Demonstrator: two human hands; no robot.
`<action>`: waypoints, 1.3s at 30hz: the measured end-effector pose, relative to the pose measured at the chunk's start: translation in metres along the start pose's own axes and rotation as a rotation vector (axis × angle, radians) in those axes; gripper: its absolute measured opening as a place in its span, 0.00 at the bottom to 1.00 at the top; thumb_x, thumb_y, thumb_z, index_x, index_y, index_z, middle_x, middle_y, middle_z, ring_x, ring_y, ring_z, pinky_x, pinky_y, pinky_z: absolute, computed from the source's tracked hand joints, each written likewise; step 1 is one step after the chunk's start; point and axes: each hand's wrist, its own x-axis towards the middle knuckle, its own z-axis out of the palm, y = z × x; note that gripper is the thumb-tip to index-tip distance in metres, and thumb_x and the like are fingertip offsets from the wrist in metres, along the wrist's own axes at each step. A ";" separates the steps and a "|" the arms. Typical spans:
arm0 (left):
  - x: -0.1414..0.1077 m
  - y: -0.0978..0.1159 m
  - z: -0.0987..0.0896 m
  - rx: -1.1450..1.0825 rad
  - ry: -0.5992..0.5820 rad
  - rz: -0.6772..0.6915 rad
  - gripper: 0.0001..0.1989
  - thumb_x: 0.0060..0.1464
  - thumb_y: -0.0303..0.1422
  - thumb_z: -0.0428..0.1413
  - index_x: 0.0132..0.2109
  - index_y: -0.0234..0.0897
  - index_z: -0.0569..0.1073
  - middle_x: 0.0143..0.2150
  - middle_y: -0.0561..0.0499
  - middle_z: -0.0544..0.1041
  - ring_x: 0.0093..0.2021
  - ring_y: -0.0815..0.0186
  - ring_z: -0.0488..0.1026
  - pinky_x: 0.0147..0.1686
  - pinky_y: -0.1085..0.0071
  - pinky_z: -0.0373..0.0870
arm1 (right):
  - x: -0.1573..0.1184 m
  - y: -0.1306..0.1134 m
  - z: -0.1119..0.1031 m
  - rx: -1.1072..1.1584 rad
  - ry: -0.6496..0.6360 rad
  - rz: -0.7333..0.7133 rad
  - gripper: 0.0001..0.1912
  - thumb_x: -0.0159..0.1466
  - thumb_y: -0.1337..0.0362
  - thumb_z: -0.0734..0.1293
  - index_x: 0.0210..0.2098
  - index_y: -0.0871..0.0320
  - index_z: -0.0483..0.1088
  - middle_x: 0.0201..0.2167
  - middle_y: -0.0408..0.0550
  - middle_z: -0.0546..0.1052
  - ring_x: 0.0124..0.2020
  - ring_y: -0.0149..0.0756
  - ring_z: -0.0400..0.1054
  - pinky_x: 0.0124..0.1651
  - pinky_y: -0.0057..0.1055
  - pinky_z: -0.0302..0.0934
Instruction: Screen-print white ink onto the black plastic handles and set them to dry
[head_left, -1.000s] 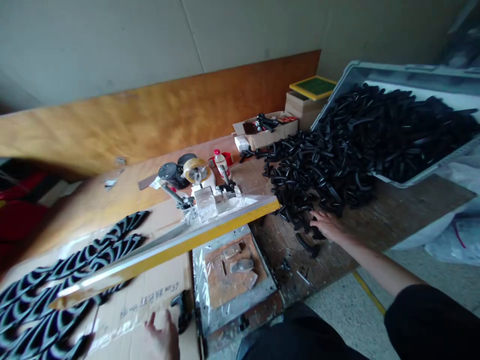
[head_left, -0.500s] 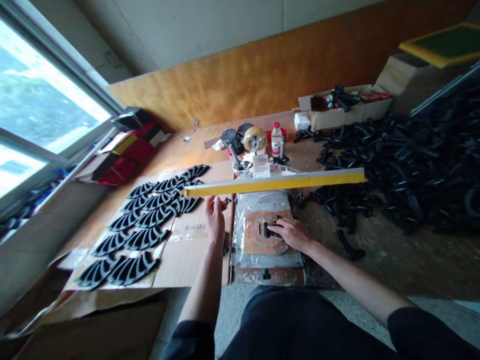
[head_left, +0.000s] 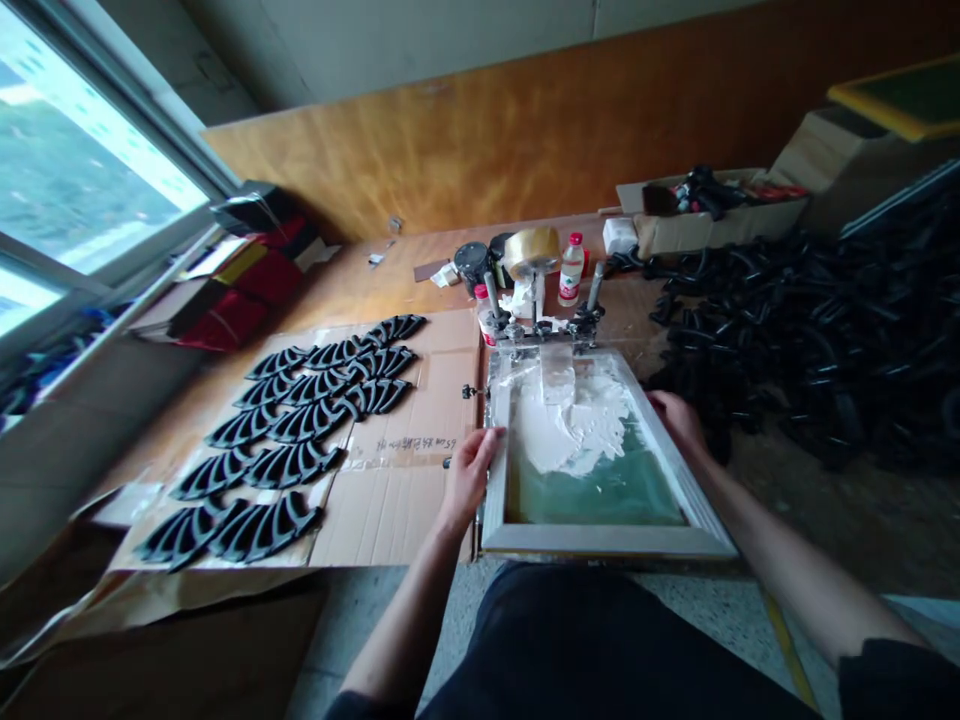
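A screen printing frame (head_left: 600,540) lies lowered in front of me, with green mesh and a thick patch of whitish ink (head_left: 570,430) on its upper half. A translucent scraper blade (head_left: 556,375) rests in the ink. My left hand (head_left: 471,470) is closed at the frame's left edge, thumb on the rim. Just beyond the right rim is my right hand (head_left: 679,420), near the heap of black plastic parts (head_left: 810,350); its fingers are partly hidden and blurred. The base under the frame is covered.
Rows of black fan-shaped parts (head_left: 262,525) lie on cardboard (head_left: 367,520) at left. Behind the frame stand metal clamp posts (head_left: 592,290), a tape roll (head_left: 532,252), a bottle (head_left: 571,270) and a black tub (head_left: 472,265). An open box (head_left: 686,235) stands at back right.
The raised frame has swung down flat over the base, covering the black part there. My left hand has moved down and right with it; my right hand has left the base for the frame's right side.
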 end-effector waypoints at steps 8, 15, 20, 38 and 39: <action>0.007 -0.072 0.010 0.250 -0.017 -0.109 0.31 0.56 0.44 0.54 0.65 0.40 0.64 0.27 0.56 0.68 0.27 0.71 0.65 0.27 0.76 0.60 | 0.044 -0.098 0.038 -0.147 -0.182 -0.305 0.24 0.58 0.63 0.71 0.53 0.57 0.67 0.53 0.56 0.71 0.54 0.47 0.65 0.55 0.42 0.62; 0.008 -0.072 0.008 0.266 -0.027 -0.112 0.29 0.57 0.44 0.54 0.63 0.39 0.65 0.31 0.53 0.73 0.31 0.67 0.70 0.32 0.73 0.65 | -0.017 -0.111 0.049 -0.312 -0.440 -0.558 0.08 0.63 0.72 0.62 0.38 0.58 0.72 0.36 0.51 0.76 0.40 0.39 0.68 0.40 0.31 0.60; 0.007 -0.075 0.011 0.267 0.004 -0.116 0.29 0.56 0.44 0.54 0.62 0.38 0.67 0.31 0.52 0.73 0.31 0.67 0.70 0.31 0.73 0.65 | -0.041 -0.097 0.028 -0.157 -0.549 -0.853 0.11 0.61 0.76 0.61 0.37 0.58 0.73 0.35 0.49 0.76 0.37 0.37 0.67 0.39 0.30 0.58; 0.001 -0.036 0.004 0.111 -0.025 -0.148 0.33 0.53 0.46 0.58 0.64 0.39 0.64 0.23 0.58 0.66 0.22 0.73 0.61 0.22 0.77 0.57 | 0.032 -0.123 0.028 -0.110 -0.282 -0.502 0.23 0.64 0.61 0.68 0.59 0.50 0.67 0.41 0.46 0.77 0.39 0.37 0.70 0.41 0.31 0.63; 0.000 -0.027 0.002 0.060 -0.031 -0.135 0.33 0.54 0.47 0.57 0.64 0.40 0.64 0.23 0.59 0.65 0.21 0.73 0.60 0.22 0.78 0.56 | 0.050 -0.121 0.021 -0.095 -0.234 -0.449 0.26 0.64 0.59 0.68 0.61 0.49 0.64 0.42 0.46 0.77 0.39 0.37 0.70 0.41 0.31 0.63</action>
